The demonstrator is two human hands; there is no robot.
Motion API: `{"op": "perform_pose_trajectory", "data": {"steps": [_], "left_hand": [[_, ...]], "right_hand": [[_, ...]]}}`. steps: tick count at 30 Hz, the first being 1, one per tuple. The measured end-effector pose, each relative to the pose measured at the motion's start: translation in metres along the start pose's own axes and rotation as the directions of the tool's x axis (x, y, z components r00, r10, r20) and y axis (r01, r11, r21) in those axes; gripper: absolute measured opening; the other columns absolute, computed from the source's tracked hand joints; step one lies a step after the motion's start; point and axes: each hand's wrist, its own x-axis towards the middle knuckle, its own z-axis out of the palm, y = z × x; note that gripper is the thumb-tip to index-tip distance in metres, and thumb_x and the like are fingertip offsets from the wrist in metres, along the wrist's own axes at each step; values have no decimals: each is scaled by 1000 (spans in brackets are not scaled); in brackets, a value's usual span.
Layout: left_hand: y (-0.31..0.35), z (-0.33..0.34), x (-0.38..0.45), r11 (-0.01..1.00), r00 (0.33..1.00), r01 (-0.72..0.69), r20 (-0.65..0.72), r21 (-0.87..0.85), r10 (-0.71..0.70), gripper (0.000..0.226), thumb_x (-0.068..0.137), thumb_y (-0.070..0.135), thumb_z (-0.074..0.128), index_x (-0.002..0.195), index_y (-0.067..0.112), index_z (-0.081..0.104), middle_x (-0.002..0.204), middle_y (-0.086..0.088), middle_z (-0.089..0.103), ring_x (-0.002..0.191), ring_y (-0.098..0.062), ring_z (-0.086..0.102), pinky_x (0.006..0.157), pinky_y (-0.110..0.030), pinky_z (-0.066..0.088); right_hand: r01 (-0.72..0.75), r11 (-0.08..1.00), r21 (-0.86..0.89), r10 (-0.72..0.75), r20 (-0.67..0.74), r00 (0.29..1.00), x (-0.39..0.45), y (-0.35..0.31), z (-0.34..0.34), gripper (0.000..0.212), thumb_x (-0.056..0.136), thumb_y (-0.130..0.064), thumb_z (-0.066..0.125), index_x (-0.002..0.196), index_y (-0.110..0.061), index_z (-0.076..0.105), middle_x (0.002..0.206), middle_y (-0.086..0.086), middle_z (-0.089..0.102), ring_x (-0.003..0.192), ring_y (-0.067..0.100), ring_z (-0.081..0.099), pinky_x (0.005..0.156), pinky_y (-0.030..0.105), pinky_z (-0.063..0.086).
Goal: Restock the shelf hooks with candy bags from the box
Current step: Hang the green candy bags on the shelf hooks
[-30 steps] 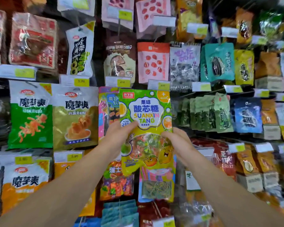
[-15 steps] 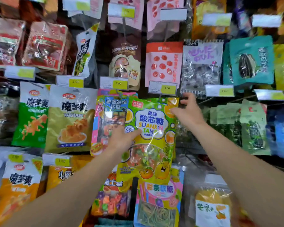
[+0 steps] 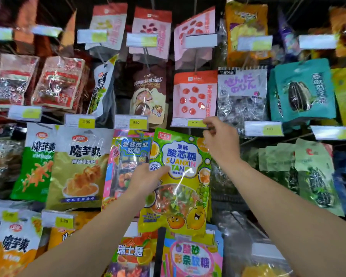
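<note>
We have the green and yellow sour candy bag (image 3: 178,180) up against the display, and we judge this to be the hanging step itself: the bag is raised to its row but we cannot see whether its top hole has caught a hook, since the hook is hidden behind the packaging and our right hand. Our left hand (image 3: 146,179) grips the bag at its left edge about halfway down, thumb lying across the printed front and the other fingers tucked behind, so it is clamped on the bag and bearing its weight. Our right hand (image 3: 218,140) is at the bag's upper right corner, just below the price tag (image 3: 189,122) marked 5.00; its fingers are curled together in a pinch, but whether they hold the bag's corner, the tag, or the hook end we cannot tell. The bag sits slightly tilted, overlapping the blue gummy candy bag (image 3: 128,156) to its left, with a pink sour strip candy bag (image 3: 192,258) hanging below. The supply box is not in view. The next move, as we read it, calls for finding the hook tip, lining the bag's hole up with it and sliding the bag back along the hook before letting go, keeping the left grip steady so the bag does not swing into its neighbours.
</note>
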Motion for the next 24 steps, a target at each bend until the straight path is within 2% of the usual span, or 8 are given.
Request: {"op": "perform_pose_trajectory", "data": {"steps": [3,7,11,12,14,20,22,24], "left_hand": [[5,0,7,999,1000,17,-21,-36,-18,94,59,65,75,133,12,54,130,-6,62,112,-23,61,102,-49,45],[12,0,15,995,999,35,-22,-96,-37,107,48,69,76,135,12,52,134,-5,59,121,-26,56,107,-52,40],[27,5,11,987,998,48,-27,-151,-53,27,79,35,78,90,15,64,94,1,69,98,-22,63,89,-36,43],[29,7,11,986,999,36,-6,-165,-38,20,83,30,76,83,17,61,87,4,65,90,-18,61,87,-35,40],[34,9,9,983,999,49,12,-178,-47,20,88,26,71,89,12,57,86,9,53,84,-14,51,87,-32,31],[29,12,23,983,993,122,26,-138,-119,73,86,35,73,141,1,39,136,-9,50,125,-30,44,103,-43,32],[26,12,22,983,990,141,44,-119,-137,77,86,36,73,144,1,36,129,-10,51,116,-28,46,96,-40,31],[21,10,23,987,991,133,28,-92,-131,59,85,35,73,127,1,50,114,-9,58,108,-27,49,89,-37,29]], "right_hand": [[10,999,-31,-11,-31,999,11,-4,-3,20,89,-13,64,107,-19,71,97,2,74,92,24,64,74,29,37],[-5,999,-41,3,-50,999,18,-2,-4,14,91,-20,63,99,-23,74,96,1,74,91,25,64,75,34,44],[13,1000,-21,-14,-57,998,25,5,-7,11,91,-23,65,93,-24,76,97,-2,70,87,19,62,73,31,42],[12,1000,-17,-13,-51,999,27,5,-8,11,91,-23,65,92,-24,76,97,-2,70,87,19,62,74,32,44],[-1,1000,-5,0,-41,999,29,4,-8,11,91,-24,65,92,-23,76,94,-3,73,87,19,64,76,33,48],[-7,997,72,9,-40,999,30,4,-10,15,92,-21,64,95,-19,78,89,-1,75,85,18,66,72,26,44],[9,997,71,-5,-51,999,28,6,-10,15,92,-21,64,96,-19,78,88,-1,75,85,18,65,72,24,39],[11,998,59,-7,-66,998,27,6,-9,16,93,-21,63,97,-19,78,89,-1,76,82,17,61,70,22,32]]}}
